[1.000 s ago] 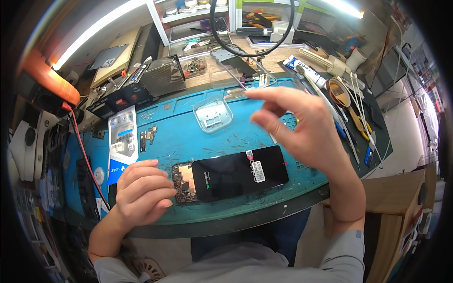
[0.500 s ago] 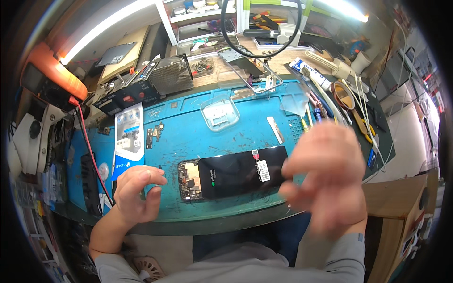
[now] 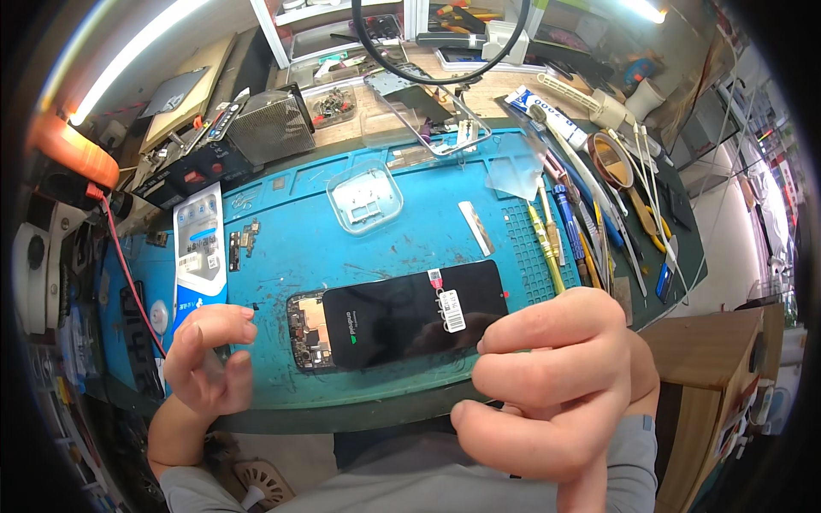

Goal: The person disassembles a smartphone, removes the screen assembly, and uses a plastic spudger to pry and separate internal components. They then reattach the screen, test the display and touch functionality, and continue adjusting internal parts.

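A smartphone lies face up on the blue repair mat, its dark screen lit with a small logo. At its left end the exposed circuit board shows, and a white barcode label and a pink tag are stuck across the screen. My left hand hovers left of the phone, fingers curled, thumb apart, nothing between them. Over the phone's lower right corner my right hand is raised near the camera. Its fingers are loosely bent with a gap between the tips, and I see nothing in it.
A clear plastic tray with small parts sits behind the phone. Screwdrivers and tweezers crowd the mat's right side. Left are a blue-white packet, a small circuit board and a red cable. A black ring hangs overhead.
My right hand has come closer to the camera and lower, and is no longer blurred. My left hand stays curled beside the phone. The whole view has shifted slightly.
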Demonstrator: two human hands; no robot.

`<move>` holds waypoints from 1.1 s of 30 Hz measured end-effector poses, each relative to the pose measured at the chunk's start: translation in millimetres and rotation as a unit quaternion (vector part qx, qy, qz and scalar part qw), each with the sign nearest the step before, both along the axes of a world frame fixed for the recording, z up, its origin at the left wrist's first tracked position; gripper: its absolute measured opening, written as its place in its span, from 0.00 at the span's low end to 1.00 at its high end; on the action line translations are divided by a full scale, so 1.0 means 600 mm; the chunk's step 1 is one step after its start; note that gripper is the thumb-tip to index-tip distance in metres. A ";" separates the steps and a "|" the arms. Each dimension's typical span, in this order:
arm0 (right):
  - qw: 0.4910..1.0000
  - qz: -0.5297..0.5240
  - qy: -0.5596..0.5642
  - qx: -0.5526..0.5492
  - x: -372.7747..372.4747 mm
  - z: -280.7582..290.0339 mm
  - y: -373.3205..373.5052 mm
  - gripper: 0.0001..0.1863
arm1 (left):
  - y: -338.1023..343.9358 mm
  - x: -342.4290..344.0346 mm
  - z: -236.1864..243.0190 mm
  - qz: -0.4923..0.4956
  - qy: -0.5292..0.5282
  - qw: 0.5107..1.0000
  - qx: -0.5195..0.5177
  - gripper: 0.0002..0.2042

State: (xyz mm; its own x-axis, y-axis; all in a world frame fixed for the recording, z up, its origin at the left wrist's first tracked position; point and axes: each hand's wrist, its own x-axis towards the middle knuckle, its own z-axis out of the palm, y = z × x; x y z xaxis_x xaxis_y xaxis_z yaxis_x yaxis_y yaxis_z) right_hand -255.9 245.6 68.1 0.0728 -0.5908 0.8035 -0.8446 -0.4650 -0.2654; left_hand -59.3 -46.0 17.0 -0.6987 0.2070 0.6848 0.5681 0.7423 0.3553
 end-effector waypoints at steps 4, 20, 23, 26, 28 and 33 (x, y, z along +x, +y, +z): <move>0.997 -0.057 0.048 -0.025 0.002 0.004 -0.004 0.21 | -0.005 0.002 0.001 0.001 0.001 1.000 -0.010 0.34; 0.883 -0.312 0.029 0.350 -0.118 -0.026 -0.009 0.11 | -0.006 -0.001 -0.002 0.016 0.039 0.999 -0.026 0.30; 0.868 -0.297 -0.005 0.399 -0.124 -0.034 -0.009 0.12 | -0.006 -0.002 -0.001 0.016 0.041 0.999 -0.026 0.30; 0.848 -0.287 -0.047 0.444 -0.129 -0.030 -0.014 0.13 | -0.006 -0.001 -0.003 0.016 0.038 0.999 -0.025 0.30; 0.840 -0.284 -0.068 0.457 -0.129 -0.030 -0.018 0.13 | -0.006 -0.001 -0.003 0.018 0.037 0.999 -0.025 0.29; 0.859 -0.287 -0.072 0.419 -0.126 -0.041 -0.019 0.13 | -0.006 -0.003 -0.002 0.018 0.025 0.999 -0.030 0.29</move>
